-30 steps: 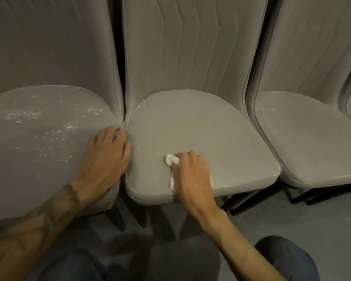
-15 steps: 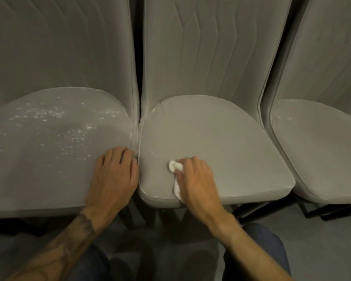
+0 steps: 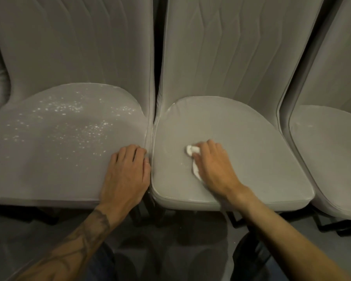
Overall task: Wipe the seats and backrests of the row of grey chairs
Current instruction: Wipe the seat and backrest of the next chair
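Three grey upholstered chairs (image 3: 332,155) are seen side by side, their rounded seats smooth and their backrests (image 3: 221,47) stitched in vertical pleats. A crumpled white cloth (image 3: 190,150) is gripped under the curled right hand (image 3: 213,167) on the middle seat (image 3: 251,138), its long axis running front to back. The left hand (image 3: 128,175) is laid flat, fingers relaxed, on the white-speckled left seat (image 3: 49,159).

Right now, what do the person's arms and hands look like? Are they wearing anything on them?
Both arms are bare as far as the picture shows: no sleeves. The left hand and right hand wear no gloves, rings or watch that I can see. The left forearm has a big dark tattoo of curving lines; the right forearm shows none.
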